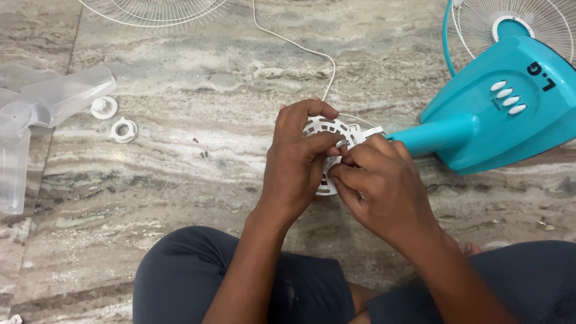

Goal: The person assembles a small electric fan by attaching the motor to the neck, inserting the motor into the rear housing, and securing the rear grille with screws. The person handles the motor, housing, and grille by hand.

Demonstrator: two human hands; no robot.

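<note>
Head view shows us a white slotted disc (329, 129), a round plastic fan part, held above the marble floor (198, 180) between both hands, just left of the teal fan body (498, 114). Our left hand (297, 162) curls over the disc's left edge, fingers closed on it, thumb pressed across its face. Our right hand (378, 186) pinches narrowly at the disc's centre; something small and metallic seems caught between its fingertips, though we cannot tell what. A white cord (294, 42) runs from behind the disc toward the top of the frame. Left of us lie tiny dark screws (203, 153), well apart from the hands, then two white ring-shaped nuts (114, 119) and a clear blade (36, 114); a white grille (156, 9) sits at the top edge. We judge the thin plastic ribs could crack if the fingers twist hard, and the small piece could slip from the pinch and vanish against the veined stone.
</note>
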